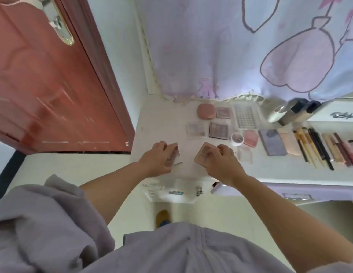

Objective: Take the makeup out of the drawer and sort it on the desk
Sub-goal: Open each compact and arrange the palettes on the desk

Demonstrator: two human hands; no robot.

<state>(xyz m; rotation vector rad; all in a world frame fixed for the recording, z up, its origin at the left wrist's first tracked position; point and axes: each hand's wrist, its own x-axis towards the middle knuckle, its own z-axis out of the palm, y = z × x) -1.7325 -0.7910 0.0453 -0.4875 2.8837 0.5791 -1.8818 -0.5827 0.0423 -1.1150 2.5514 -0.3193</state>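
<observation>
Two hands work at the near edge of the white table (161, 119). Left hand (158, 159) has fingers curled round a small clear-cased compact (175, 155), tilted up on edge, touching the table. Right hand (221, 163) grips a pink square compact (203, 156), fingers curled over its right side, thumb hidden; compact looks tilted, just above or on the table, can't tell which.

Sorted makeup lies behind & to the right: rounded pink case (206, 111), small pinkish palette (223, 112), clear palette (196, 130), dark palette (219, 130), sheet of lashes (245, 117), little round pot (237, 138), pink shell-like case (250, 138), grey-blue flat box (272, 142), pale pink box (289, 141), then a row of brushes & pencils (317, 148).

Drawer (171, 191) sits open below the table edge, white, w/ a few small bits inside, too blurred to name. Red-brown door (53, 85) at left.
</observation>
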